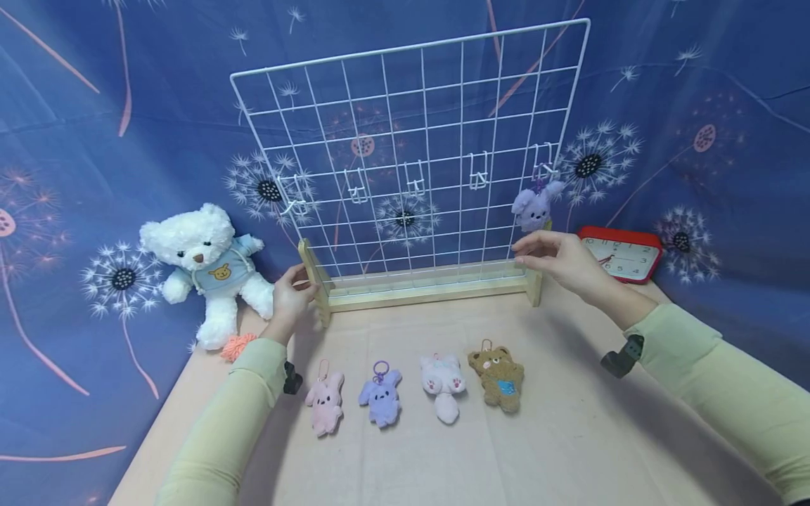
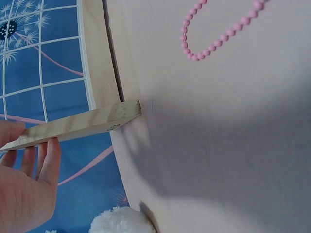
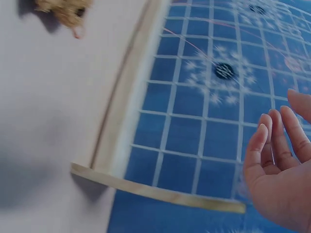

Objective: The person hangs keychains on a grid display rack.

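Observation:
A white wire grid (image 1: 405,49) stands upright in a wooden base (image 1: 430,292). My left hand (image 1: 293,299) pinches the base's left wooden end piece (image 2: 77,125), thumb on one side and fingers on the other. Close to the grid's right side, my right hand (image 1: 566,263) has loosely bent fingers and holds nothing; the right wrist view shows a gap between thumb and fingers. Just above that hand, a purple plush keychain (image 1: 534,209) hangs from the rightmost hook (image 1: 545,170). Part of the right end piece (image 3: 160,192) is behind the hand in the head view.
On the table lie a pink plush keychain (image 1: 325,404), a purple one (image 1: 382,399), a white-and-pink one (image 1: 443,383) and a brown bear keychain (image 1: 498,379). A white teddy bear (image 1: 218,263) sits left, a red clock (image 1: 623,254) right. More hooks (image 1: 479,180) line the grid.

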Tool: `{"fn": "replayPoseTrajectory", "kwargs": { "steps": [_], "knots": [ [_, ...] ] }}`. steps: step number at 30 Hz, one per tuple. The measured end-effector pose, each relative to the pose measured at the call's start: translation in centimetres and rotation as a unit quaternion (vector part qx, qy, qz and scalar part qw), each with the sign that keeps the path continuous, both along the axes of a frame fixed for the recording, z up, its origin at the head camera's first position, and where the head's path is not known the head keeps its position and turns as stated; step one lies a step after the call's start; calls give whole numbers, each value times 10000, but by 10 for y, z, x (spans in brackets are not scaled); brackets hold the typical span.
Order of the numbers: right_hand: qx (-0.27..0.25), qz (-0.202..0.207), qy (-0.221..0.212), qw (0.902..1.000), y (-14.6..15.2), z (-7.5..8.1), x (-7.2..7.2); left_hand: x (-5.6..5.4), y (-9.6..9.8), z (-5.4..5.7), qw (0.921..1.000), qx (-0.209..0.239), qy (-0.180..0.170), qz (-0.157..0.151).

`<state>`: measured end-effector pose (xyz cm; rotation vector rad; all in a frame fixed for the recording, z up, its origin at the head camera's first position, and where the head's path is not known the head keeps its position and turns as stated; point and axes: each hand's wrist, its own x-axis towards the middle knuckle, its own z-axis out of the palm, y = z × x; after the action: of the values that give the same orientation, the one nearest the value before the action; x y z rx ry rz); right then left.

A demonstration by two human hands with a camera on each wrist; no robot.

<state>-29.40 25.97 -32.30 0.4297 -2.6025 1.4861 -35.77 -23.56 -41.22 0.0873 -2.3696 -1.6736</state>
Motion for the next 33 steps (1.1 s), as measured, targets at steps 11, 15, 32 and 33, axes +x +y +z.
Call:
{"fn": "replayPoseTrajectory", "kwargs": {
  "steps": [11, 15, 32, 33],
  "knots": [
    [321, 616, -254, 9973, -16, -49, 2, -2, 2, 0, 10000, 15, -10, -14],
    [375, 937, -46, 9949, -20, -70, 1, -1, 2, 0, 10000, -27, 14, 34],
    [253, 1235, -1108, 9858, -33, -115, 3, -2, 0, -2, 10000, -67, -15, 45],
    [240, 1231, -1128, 9857, -33, -115, 3, -1, 0, -2, 10000, -76, -16, 42]
  ]
}}
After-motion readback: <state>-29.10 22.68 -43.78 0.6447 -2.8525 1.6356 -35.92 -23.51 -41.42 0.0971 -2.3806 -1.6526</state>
